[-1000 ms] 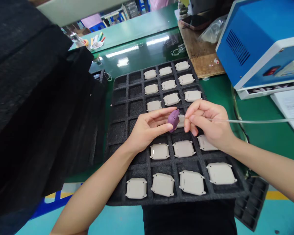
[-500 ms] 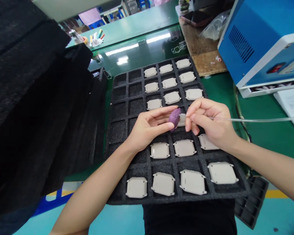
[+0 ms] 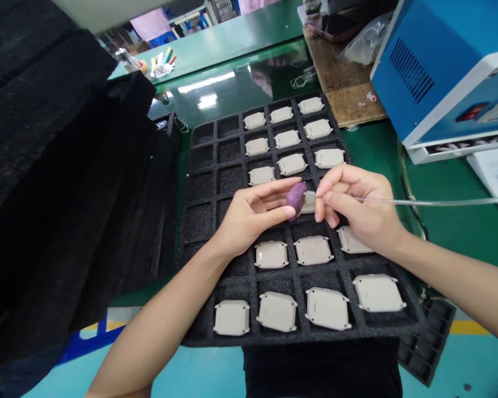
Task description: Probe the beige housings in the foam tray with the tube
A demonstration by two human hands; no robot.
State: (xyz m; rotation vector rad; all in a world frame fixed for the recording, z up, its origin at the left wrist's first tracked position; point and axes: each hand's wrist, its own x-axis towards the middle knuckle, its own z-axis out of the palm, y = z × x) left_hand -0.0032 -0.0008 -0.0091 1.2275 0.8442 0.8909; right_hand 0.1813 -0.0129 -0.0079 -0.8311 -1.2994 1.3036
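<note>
Head view: a black foam tray (image 3: 186, 276) with a grid of square cells lies on a green bench (image 3: 377, 146). Off-white rectangular plastic parts (image 3: 313, 250) sit one to a cell, seventeen showing. They fill the right-hand three columns and reach the second column only in the nearest row. The left column and the upper part of the second column show bare foam cells; the left hand hides some cells near the middle.

The left hand (image 3: 253, 215) is narrowly closed, fingers lightly curved, with the fingertips and thumb against a purple lump (image 3: 296, 200), possibly rubber, whose material cannot be confirmed. The lump sits over the tray, directly against the left end of one off-white part (image 3: 309, 204). Whether that part rests in its cell or is lifted cannot be told.

The right hand (image 3: 359, 207) makes a tight pinch between thumb and forefinger on a thin clear tube (image 3: 431, 202), which runs off to the right. Its tip reaches that same part.

All parts look alike from here; none shows as finished or unfinished, so the count of parts dealt with cannot be established.

Beyond the tray stand a blue bench machine (image 3: 410, 72) and a wooden board (image 3: 352, 97). Stacked black foam sheets (image 3: 62, 177) lie to the left.
</note>
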